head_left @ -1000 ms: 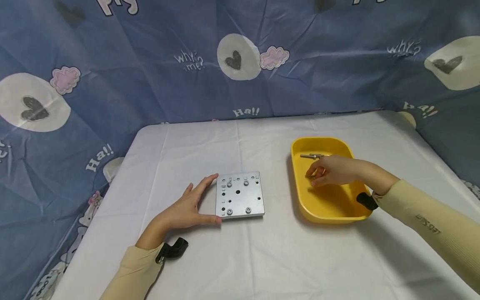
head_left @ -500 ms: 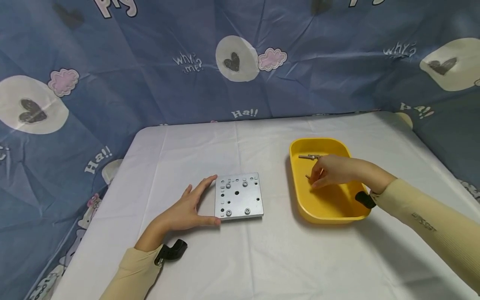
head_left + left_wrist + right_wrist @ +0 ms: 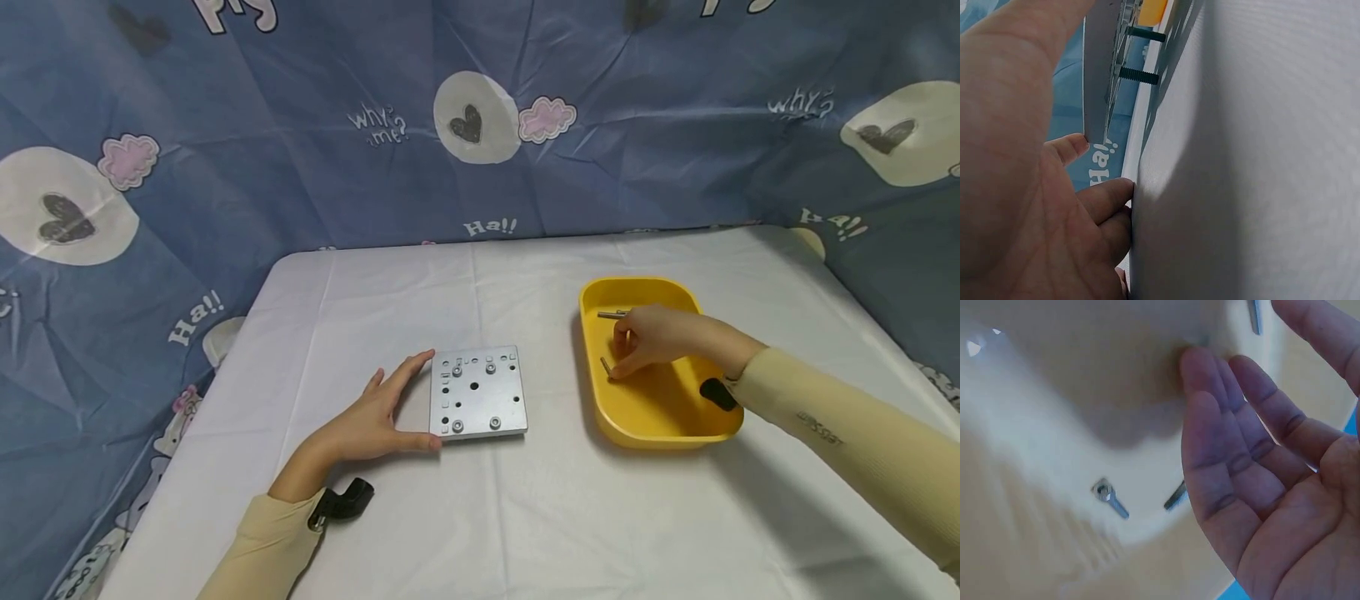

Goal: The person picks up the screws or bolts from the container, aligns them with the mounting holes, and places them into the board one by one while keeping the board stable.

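Observation:
A square silver metal plate (image 3: 480, 404) lies mid-table, with holes and several socket-head screw heads on top. Threaded screw ends (image 3: 1139, 75) stick out beneath it in the left wrist view. My left hand (image 3: 371, 427) holds the plate at its left side, thumb at the near corner, index fingertip at the far one. My right hand (image 3: 652, 337) is inside the yellow tray (image 3: 660, 439), thumb and fingers apart in the right wrist view. A small screw (image 3: 606, 367) lies by its thumb tip. A socket-head screw (image 3: 1110, 497) and another screw (image 3: 1175, 495), partly behind a finger, lie nearby.
The yellow tray stands on the white tablecloth (image 3: 525, 533), right of the plate. More screws (image 3: 611, 315) rest toward its far end, partly hidden by the right hand. A blue printed cloth (image 3: 300, 167) hangs behind the table.
My right hand has shifted slightly left in the tray. The small screw, earlier mostly hidden at its fingertips, now shows lower and farther left, turned. My left hand and the plate stay put.

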`<state>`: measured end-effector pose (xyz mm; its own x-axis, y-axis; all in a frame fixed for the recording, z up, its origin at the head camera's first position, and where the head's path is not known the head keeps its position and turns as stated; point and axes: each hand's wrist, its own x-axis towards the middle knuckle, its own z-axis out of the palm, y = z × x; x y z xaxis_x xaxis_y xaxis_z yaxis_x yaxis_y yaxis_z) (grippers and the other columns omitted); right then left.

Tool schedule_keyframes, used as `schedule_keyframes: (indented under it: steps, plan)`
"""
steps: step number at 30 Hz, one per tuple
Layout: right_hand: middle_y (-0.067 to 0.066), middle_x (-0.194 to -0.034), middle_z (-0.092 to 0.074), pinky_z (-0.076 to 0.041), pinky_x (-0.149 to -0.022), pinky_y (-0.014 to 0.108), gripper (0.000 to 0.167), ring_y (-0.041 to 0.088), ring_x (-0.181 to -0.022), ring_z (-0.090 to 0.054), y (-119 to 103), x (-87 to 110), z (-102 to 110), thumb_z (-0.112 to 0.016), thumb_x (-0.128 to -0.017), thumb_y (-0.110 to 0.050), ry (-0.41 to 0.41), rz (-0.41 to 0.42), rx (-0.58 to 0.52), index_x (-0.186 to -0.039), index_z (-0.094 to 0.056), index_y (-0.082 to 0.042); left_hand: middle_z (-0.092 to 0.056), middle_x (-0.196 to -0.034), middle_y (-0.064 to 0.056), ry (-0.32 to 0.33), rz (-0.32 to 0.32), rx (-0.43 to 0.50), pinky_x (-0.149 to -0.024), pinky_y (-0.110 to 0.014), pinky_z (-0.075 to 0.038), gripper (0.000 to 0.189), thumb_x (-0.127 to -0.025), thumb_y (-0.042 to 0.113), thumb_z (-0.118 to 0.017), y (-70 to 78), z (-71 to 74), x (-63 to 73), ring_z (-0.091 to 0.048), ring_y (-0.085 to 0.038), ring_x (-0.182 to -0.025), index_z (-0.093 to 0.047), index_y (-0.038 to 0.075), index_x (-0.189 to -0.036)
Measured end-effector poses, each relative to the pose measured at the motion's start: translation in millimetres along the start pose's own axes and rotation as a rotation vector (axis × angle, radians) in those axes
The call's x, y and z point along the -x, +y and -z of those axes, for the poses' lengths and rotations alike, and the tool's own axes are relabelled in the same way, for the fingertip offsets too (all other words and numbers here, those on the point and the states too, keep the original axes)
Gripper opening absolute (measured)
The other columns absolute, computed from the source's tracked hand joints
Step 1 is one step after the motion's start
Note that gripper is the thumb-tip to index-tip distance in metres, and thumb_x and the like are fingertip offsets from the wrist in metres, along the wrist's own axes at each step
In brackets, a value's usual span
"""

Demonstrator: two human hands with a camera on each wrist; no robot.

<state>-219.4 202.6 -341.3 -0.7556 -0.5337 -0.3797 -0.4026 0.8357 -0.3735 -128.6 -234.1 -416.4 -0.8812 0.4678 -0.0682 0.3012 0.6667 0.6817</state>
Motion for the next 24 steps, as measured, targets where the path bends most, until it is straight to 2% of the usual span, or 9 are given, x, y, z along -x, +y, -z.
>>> schedule_keyframes:
  steps: [5,8,14,24]
  plan:
    - [0.0,-0.08,-0.059,-0.04,-0.071,0.027,0.037,0.015,-0.078,-0.053,-7,-8.1,-5,-0.09,-0.087,-0.041,0.018,-0.033,0.006,-0.088,-0.067,-0.012,-0.025,-0.18,-0.006,-0.002,0.0,-0.003,-0.134,-0.067,0.006,0.126,-0.077,0.051,-0.096,0.1,0.0,0.3,-0.021,-0.034,-0.168,-0.018,0.026,-0.173]
    - [0.0,-0.083,-0.062,-0.042,-0.071,0.026,0.035,0.016,-0.079,-0.055,-10,-11.4,-7,-0.09,-0.087,-0.039,0.022,-0.053,-0.003,-0.089,-0.068,-0.012,-0.025,-0.18,-0.006,-0.001,0.0,-0.004,-0.134,-0.067,0.006,0.126,-0.077,0.051,-0.095,0.1,-0.1,0.6,-0.021,-0.034,-0.168,-0.018,0.026,-0.173]
    - [0.002,-0.088,-0.069,-0.046,-0.072,0.026,0.029,0.015,-0.079,-0.057,-11,-13.8,-7,-0.087,-0.09,-0.036,0.007,-0.042,-0.023,-0.094,-0.073,-0.01,-0.025,-0.18,-0.006,-0.001,0.0,-0.009,-0.134,-0.067,0.006,0.126,-0.077,0.051,-0.095,0.0,-0.5,0.8,-0.022,-0.034,-0.167,-0.018,0.026,-0.173]
    - [0.003,-0.092,-0.069,-0.046,-0.076,0.026,0.03,0.017,-0.084,-0.058,-15,-15.8,-7,-0.087,-0.09,-0.034,-0.011,-0.084,-0.023,-0.099,-0.073,-0.009,-0.025,-0.18,-0.006,0.002,0.002,-0.014,-0.134,-0.068,0.005,0.126,-0.077,0.052,-0.095,-0.9,-1.2,0.2,-0.022,-0.035,-0.167,-0.018,0.026,-0.173]
